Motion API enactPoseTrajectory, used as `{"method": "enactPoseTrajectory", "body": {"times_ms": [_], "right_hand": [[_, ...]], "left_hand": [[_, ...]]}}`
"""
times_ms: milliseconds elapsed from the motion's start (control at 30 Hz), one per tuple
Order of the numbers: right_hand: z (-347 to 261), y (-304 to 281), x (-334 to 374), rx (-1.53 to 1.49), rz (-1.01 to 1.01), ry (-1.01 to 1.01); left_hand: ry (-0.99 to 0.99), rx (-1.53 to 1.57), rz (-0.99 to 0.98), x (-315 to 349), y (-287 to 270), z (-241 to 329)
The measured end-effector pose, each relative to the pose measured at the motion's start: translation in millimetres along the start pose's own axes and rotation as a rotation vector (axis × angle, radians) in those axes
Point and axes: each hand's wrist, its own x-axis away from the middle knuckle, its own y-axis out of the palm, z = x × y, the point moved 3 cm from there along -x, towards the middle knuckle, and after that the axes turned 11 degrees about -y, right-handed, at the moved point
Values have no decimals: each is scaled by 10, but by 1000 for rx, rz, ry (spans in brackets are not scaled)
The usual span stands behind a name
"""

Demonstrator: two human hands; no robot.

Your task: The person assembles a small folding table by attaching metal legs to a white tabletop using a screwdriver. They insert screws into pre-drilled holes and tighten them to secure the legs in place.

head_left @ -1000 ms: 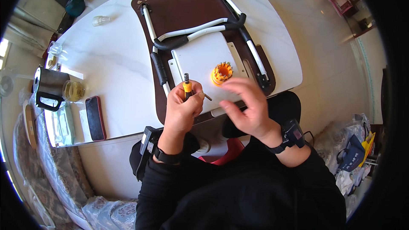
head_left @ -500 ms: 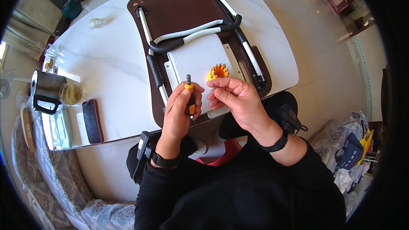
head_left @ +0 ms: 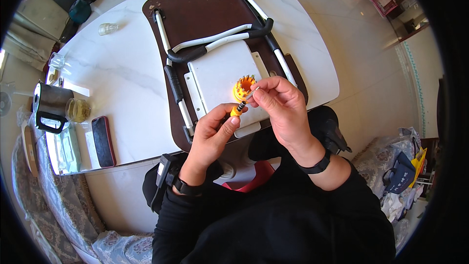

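My left hand [head_left: 215,128] is closed around a yellow and black screwdriver handle [head_left: 236,112], its dark metal socket end tilted up and to the right. Between thumb and fingertips, my right hand [head_left: 282,106] pinches a small silver screwdriver bit [head_left: 252,93]. The bit's lower end is right at the socket; whether it has entered cannot be made out. Just beyond my fingers, a round orange bit holder [head_left: 244,88] with several bits around its ring stands on a white plastic panel [head_left: 215,76]. That panel lies on the brown underside of a folding lap table [head_left: 200,7].
The lap table's folded white and black legs [head_left: 215,41] stick up beyond my hands. At the left of the marble-patterned table [head_left: 132,68] are a phone [head_left: 104,141], a kettle [head_left: 51,102], a glass jar [head_left: 78,110] and a tissue pack [head_left: 68,149]. A clear cup [head_left: 108,29] lies farther back.
My left hand has tipped the screwdriver handle to the right and brought its socket up to the bit. My right hand has risen slightly, holding the bit slanted toward the socket.
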Motion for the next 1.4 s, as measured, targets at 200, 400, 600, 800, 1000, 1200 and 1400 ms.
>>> {"method": "enactPoseTrajectory", "body": {"times_ms": [200, 400, 600, 800, 1000, 1200, 1400], "right_hand": [[4, 23, 19, 149, -41, -58], [-16, -7, 28, 291, -124, -99], [-86, -150, 223, 509, -201, -208], [-113, -407, 616, 572, -307, -89], [11, -663, 828, 151, -36, 182], [-184, -1295, 683, 261, 175, 300], [-291, -1605, 398, 509, 23, 307]], "left_hand": [[47, -103, 65, -4, -7, 0], [74, -189, 117, -5, -23, 12], [78, -314, 82, 89, 100, -58], [-120, 34, -243, 100, 429, -349], [-166, -152, -299, -27, 706, -465], [74, -659, -180, -168, 807, -399], [153, -711, -111, -264, 818, -412]]}}
